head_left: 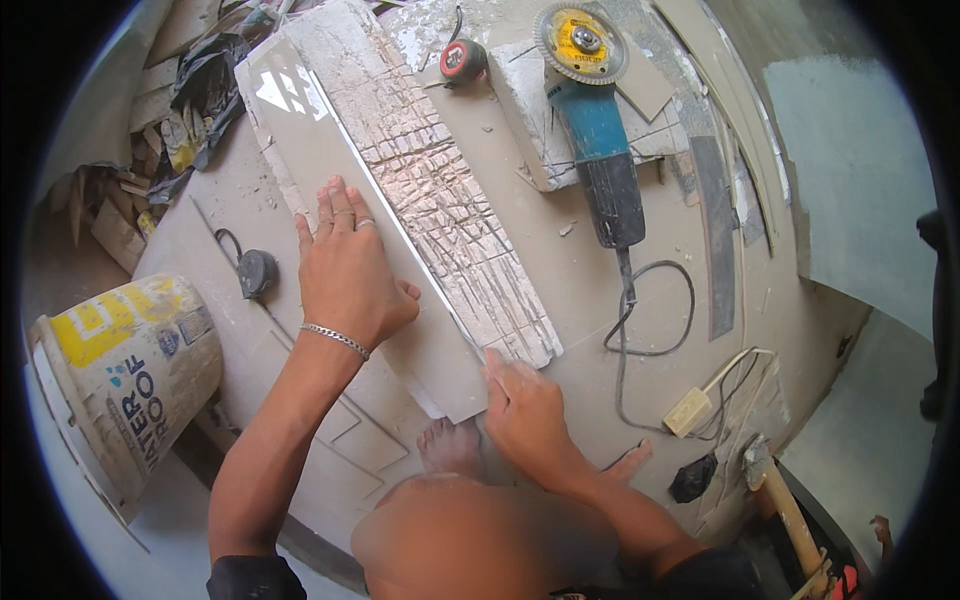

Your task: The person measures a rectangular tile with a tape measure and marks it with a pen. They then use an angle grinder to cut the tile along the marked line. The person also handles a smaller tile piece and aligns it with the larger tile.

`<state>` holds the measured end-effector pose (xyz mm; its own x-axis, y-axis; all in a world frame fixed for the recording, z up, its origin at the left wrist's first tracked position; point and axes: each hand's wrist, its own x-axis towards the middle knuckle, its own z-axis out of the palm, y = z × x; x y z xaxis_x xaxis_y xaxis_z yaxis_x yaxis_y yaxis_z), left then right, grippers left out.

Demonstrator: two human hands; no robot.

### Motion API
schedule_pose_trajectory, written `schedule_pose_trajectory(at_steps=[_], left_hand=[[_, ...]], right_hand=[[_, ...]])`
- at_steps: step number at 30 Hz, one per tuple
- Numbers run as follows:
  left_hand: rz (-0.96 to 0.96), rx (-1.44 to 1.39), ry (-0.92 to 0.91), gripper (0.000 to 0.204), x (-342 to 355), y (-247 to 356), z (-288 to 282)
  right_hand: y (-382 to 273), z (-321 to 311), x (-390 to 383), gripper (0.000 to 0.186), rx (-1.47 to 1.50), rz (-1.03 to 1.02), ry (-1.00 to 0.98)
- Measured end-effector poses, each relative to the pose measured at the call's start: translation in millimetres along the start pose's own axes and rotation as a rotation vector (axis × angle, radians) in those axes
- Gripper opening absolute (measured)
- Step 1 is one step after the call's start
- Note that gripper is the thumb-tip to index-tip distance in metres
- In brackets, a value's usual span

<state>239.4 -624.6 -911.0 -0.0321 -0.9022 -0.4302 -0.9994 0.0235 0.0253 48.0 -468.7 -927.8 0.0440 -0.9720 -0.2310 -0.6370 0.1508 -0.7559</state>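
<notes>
My left hand (345,270) lies on a long grey tile strip (300,150), palm down, with several fingers stretched out. A bright edge runs along the strip's right side. Beside that edge is a pale block (440,180) whose surface is rough and deeply scored. Down at the near end of the strip, my right hand (525,405) is closed, its fingertips pinched at the boundary between strip and block. Whatever it grips is too small or hidden to name. A bare foot (450,445) is just below the strip's near end.
An angle grinder (595,130) rests disc-up on a white block (525,110) at the far right, its cord looping nearby. A tape measure (463,61) stands left of it. At left are a dirty bucket (150,370) and a black round object (257,273). A hammer (785,510) lies lower right.
</notes>
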Motion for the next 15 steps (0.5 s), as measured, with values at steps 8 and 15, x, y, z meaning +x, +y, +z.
schedule_pose_trajectory(at_steps=[8, 15], left_hand=[[0.011, -0.003, 0.021, 0.117, 0.0, -0.4, -3.2], [0.016, 0.026, 0.018, 0.117, 1.3, 0.3, -2.2]], right_hand=[[-14.3, -13.5, -5.5, 0.026, -0.016, 0.074, -0.049], [-19.3, 11.6, 55.8, 0.030, 0.049, -0.004, -0.077]])
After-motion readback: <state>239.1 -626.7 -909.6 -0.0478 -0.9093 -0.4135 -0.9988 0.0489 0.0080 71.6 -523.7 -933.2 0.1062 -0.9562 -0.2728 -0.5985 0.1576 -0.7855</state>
